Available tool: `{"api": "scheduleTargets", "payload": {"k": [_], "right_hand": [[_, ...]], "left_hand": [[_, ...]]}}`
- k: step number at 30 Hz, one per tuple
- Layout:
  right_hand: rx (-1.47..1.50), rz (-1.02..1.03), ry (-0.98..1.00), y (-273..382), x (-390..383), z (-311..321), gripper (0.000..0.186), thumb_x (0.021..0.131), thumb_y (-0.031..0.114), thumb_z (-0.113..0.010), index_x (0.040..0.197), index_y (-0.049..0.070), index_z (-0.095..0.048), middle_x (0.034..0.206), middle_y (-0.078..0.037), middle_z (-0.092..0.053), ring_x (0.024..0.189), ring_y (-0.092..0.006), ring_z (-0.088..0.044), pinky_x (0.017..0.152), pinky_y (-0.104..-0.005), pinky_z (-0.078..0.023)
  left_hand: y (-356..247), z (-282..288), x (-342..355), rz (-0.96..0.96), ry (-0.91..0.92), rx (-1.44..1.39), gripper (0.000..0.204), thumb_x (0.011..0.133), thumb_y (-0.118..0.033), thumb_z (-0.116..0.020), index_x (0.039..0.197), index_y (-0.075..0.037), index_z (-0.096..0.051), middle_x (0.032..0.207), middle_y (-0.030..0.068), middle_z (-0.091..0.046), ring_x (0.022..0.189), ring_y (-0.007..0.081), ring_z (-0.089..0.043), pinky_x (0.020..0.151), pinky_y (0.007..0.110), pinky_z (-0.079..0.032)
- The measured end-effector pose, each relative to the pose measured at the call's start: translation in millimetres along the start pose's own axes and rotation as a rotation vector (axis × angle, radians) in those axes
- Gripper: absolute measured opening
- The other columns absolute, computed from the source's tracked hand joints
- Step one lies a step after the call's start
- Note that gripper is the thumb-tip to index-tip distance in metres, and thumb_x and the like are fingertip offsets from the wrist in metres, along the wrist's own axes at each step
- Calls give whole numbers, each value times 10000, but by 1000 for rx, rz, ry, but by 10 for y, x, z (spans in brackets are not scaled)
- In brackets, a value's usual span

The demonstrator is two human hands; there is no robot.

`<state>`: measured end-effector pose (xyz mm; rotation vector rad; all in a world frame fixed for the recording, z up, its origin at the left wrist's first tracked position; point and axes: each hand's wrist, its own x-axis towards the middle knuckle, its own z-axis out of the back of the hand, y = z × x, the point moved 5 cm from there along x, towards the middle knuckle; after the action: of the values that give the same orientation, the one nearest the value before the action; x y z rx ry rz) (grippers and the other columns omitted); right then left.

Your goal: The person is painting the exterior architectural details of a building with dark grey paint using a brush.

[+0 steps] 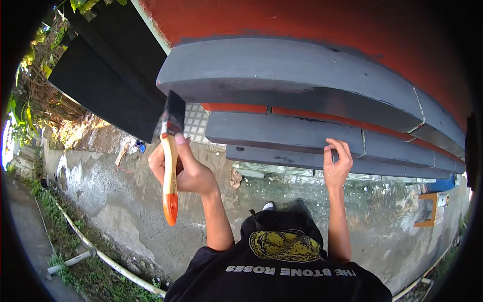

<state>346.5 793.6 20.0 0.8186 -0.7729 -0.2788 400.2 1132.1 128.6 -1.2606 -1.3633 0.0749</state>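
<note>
My left hand (188, 168) grips a paintbrush (170, 171) with a pale wooden handle, an orange end and dark, paint-coated bristles. The bristles point up at the left end of the upper grey ledge (282, 60); whether they touch it I cannot tell. My right hand (338, 163) is raised in front of the middle grey ledge (292, 130), fingers loosely bent and a gap beside the thumb, with nothing visible in it. Below that runs a lower grey ledge (282, 157). Dark paint streaks show on the upper ledge's underside.
A red wall (282, 20) rises behind the ledges. At the left hangs a large black panel (105, 70). Below are a stained concrete floor (136, 176), a white pipe (115, 267) along weeds, and an orange-brown frame-like object (427, 211) with a blue item (440, 184) at the right.
</note>
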Motion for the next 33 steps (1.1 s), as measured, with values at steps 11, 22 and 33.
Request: {"api": "scheduleTargets", "payload": {"k": [11, 22, 33], "right_hand": [[-331, -110, 301, -121, 22, 15, 432, 776, -14, -595, 1188, 47, -711, 1261, -166, -655, 1123, -342, -634, 1036, -432, -384], [-365, -65, 276, 19, 118, 75, 435, 770, -44, -558, 1178, 4, -702, 1236, -165, -686, 1114, -354, -639, 1055, -428, -391], [-334, -63, 316, -11, 107, 66, 420, 774, -22, -571, 1172, -5, -703, 1189, -211, -693, 1103, -378, -635, 1074, -448, -386]], "left_hand": [[-1157, -805, -1057, -119, 573, -374, 208, 752, 74, -791, 888, 45, -636, 870, 182, -708, 813, 284, -730, 739, 332, -596], [-421, -467, -277, 16, 293, -162, 180, 845, 20, -756, 908, 17, -587, 911, 115, -639, 758, 162, -581, 686, 283, -469], [-1091, -701, -863, -7, 593, -497, 228, 798, 18, -791, 922, 5, -599, 929, 166, -656, 795, 189, -624, 713, 281, -496]]}}
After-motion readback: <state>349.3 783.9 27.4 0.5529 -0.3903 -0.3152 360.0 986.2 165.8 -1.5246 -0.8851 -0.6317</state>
